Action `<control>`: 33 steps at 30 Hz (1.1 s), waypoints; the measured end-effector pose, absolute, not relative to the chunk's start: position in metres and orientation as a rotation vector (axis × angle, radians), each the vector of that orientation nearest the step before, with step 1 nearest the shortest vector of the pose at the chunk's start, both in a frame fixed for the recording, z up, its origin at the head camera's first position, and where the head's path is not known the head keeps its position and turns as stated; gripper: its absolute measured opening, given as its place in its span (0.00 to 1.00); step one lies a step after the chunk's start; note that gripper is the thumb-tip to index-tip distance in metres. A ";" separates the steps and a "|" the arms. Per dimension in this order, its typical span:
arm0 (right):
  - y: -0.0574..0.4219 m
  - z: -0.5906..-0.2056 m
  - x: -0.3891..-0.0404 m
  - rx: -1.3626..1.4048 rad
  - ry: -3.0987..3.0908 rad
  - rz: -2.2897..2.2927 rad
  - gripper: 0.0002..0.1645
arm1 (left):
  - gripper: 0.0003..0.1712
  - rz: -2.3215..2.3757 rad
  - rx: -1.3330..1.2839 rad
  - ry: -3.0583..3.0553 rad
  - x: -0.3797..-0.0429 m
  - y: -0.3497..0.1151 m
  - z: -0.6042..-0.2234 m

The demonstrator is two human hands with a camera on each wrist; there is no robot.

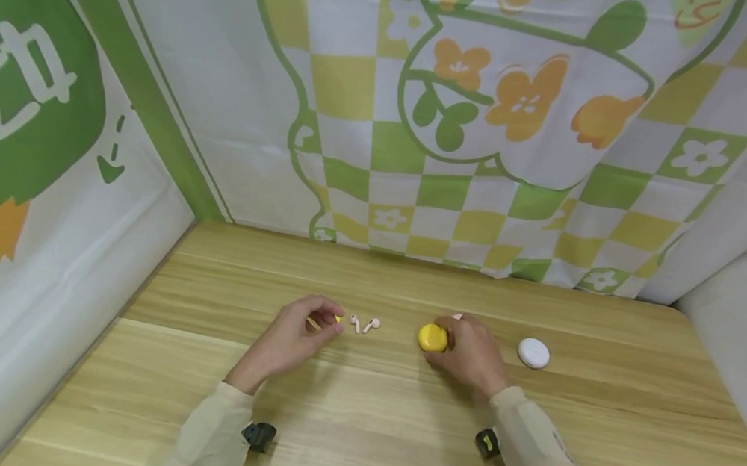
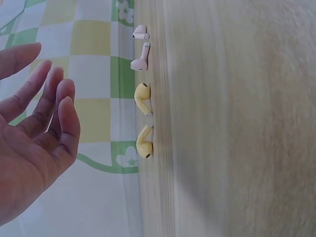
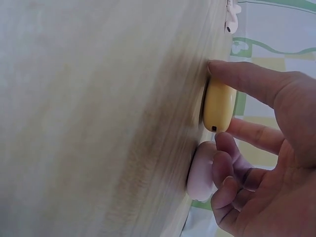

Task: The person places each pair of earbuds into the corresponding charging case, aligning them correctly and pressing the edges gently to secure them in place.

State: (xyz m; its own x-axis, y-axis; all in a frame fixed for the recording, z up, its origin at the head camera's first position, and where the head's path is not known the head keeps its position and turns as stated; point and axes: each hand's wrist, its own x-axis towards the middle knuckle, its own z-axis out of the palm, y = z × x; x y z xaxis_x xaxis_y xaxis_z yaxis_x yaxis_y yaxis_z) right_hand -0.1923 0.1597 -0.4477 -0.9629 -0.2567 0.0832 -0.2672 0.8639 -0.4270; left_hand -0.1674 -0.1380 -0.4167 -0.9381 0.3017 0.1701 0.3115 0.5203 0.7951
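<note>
My right hand (image 1: 473, 354) holds a yellow rounded earphone case (image 1: 432, 338) on the table, thumb on one side and index finger on the other; a small dark port shows on the case (image 3: 218, 101) in the right wrist view. Close beside it, under my curled other fingers, is a pink case (image 3: 199, 175), mostly hidden in the head view. With fingers loosely bent and nothing in them, my left hand (image 1: 289, 337) hovers by a yellow earbud (image 2: 141, 96) and a second yellow earbud (image 2: 144, 147), both lying on the table. Pale pink earbuds (image 1: 372, 324) lie just to their right.
A white round case (image 1: 534, 353) lies right of my right hand. The wooden table (image 1: 382, 421) meets a checked, flower-printed cloth (image 1: 445, 187) at the back, and a white and green printed sheet (image 1: 123, 239) hangs on the left.
</note>
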 end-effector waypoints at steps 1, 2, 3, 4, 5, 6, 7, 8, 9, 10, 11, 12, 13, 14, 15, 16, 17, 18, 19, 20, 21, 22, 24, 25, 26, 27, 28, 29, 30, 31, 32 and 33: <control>0.160 -0.448 -0.192 0.418 -3.011 0.695 0.29 | 0.09 -1.434 -0.551 -2.730 -0.167 -0.138 -0.417; 0.160 -0.448 -0.191 0.417 -3.010 0.695 0.28 | 0.09 -1.435 -0.551 -2.730 -0.168 -0.138 -0.417; 0.160 -0.448 -0.191 0.417 -3.009 0.695 0.28 | 0.09 -1.435 -0.550 -2.730 -0.168 -0.138 -0.417; 0.160 -0.448 -0.190 0.417 -3.009 0.690 0.28 | 0.09 -1.435 -0.549 -2.731 -0.168 -0.138 -0.417; 0.160 -0.448 -0.189 0.417 -3.011 0.687 0.28 | 0.09 -1.434 -0.547 -2.732 -0.168 -0.138 -0.417; 0.160 -0.448 -0.189 0.419 -3.011 0.684 0.28 | 0.09 -1.435 -0.545 -2.733 -0.168 -0.138 -0.417; 0.160 -0.447 -0.188 0.422 -3.010 0.680 0.28 | 0.09 -1.436 -0.545 -2.734 -0.168 -0.137 -0.417; 0.159 -0.447 -0.187 0.426 -3.009 0.674 0.28 | 0.09 -1.438 -0.543 -2.735 -0.168 -0.137 -0.417; 0.159 -0.447 -0.186 0.430 -3.008 0.666 0.28 | 0.09 -1.437 -0.542 -2.737 -0.168 -0.138 -0.417; 0.159 -0.447 -0.186 0.434 -3.006 0.657 0.27 | 0.09 -1.437 -0.541 -2.738 -0.168 -0.138 -0.417; 0.159 -0.447 -0.185 0.437 -3.002 0.652 0.27 | 0.09 -1.439 -0.540 -2.739 -0.168 -0.138 -0.417; 0.159 -0.447 -0.185 0.440 -3.000 0.643 0.27 | 0.09 -1.443 -0.540 -2.738 -0.169 -0.138 -0.417; 0.159 -0.447 -0.184 0.440 -3.001 0.635 0.27 | 0.09 -1.445 -0.540 -2.738 -0.169 -0.138 -0.417; 0.158 -0.447 -0.184 0.439 -3.001 0.631 0.27 | 0.09 -1.448 -0.540 -2.738 -0.169 -0.138 -0.417; 0.158 -0.447 -0.184 0.440 -3.004 0.627 0.28 | 0.09 -1.448 -0.541 -2.739 -0.169 -0.138 -0.417; 0.158 -0.447 -0.183 0.440 -3.004 0.624 0.28 | 0.09 -1.451 -0.541 -2.738 -0.169 -0.137 -0.417; 0.159 -0.448 -0.183 0.437 -3.007 0.625 0.29 | 0.09 -1.454 -0.541 -2.738 -0.169 -0.137 -0.417; 0.159 -0.448 -0.183 0.438 -3.008 0.627 0.29 | 0.09 -1.456 -0.542 -2.737 -0.169 -0.137 -0.417; 0.159 -0.449 -0.183 0.439 -3.007 0.632 0.30 | 0.09 -1.456 -0.543 -2.738 -0.169 -0.137 -0.417; 0.159 -0.449 -0.183 0.440 -3.006 0.641 0.30 | 0.09 -1.456 -0.544 -2.738 -0.169 -0.137 -0.417; 0.159 -0.450 -0.183 0.443 -3.004 0.649 0.30 | 0.09 -1.455 -0.546 -2.738 -0.169 -0.137 -0.417; 0.160 -0.450 -0.184 0.442 -3.001 0.661 0.30 | 0.09 -1.455 -0.546 -2.738 -0.169 -0.137 -0.417; 0.160 -0.451 -0.184 0.441 -3.001 0.683 0.29 | 0.09 -1.453 -0.550 -2.737 -0.169 -0.137 -0.417; 0.161 -0.451 -0.185 0.443 -3.001 0.700 0.29 | 0.09 -1.452 -0.550 -2.739 -0.169 -0.137 -0.417; 0.161 -0.452 -0.185 0.446 -3.001 0.717 0.29 | 0.09 -1.454 -0.550 -2.739 -0.169 -0.137 -0.417; 0.162 -0.452 -0.186 0.449 -3.001 0.734 0.29 | 0.09 -1.454 -0.550 -2.740 -0.169 -0.137 -0.417; 0.163 -0.453 -0.186 0.452 -3.004 0.750 0.29 | 0.09 -1.456 -0.549 -2.740 -0.169 -0.136 -0.417; 0.163 -0.454 -0.187 0.459 -3.005 0.765 0.30 | 0.09 -1.458 -0.549 -2.740 -0.169 -0.136 -0.417; 0.164 -0.454 -0.187 0.461 -3.008 0.781 0.30 | 0.09 -1.460 -0.550 -2.740 -0.169 -0.136 -0.417; 0.164 -0.455 -0.188 0.461 -3.010 0.800 0.30 | 0.09 -1.462 -0.550 -2.740 -0.169 -0.136 -0.417; 0.165 -0.455 -0.188 0.455 -3.014 0.815 0.30 | 0.09 -1.464 -0.551 -2.739 -0.169 -0.136 -0.417; 0.165 -0.455 -0.188 0.447 -3.017 0.831 0.30 | 0.09 -1.465 -0.552 -2.740 -0.169 -0.136 -0.417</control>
State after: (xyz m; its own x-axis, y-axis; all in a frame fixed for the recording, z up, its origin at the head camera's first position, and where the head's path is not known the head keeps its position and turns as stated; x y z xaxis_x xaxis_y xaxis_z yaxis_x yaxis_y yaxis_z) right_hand -0.1884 0.1650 -0.4555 -0.9599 -0.2748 0.0555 -0.2645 0.8219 -0.5045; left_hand -0.1691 -0.1361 -0.4174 -0.9387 0.3102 0.1502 0.2972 0.5075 0.8088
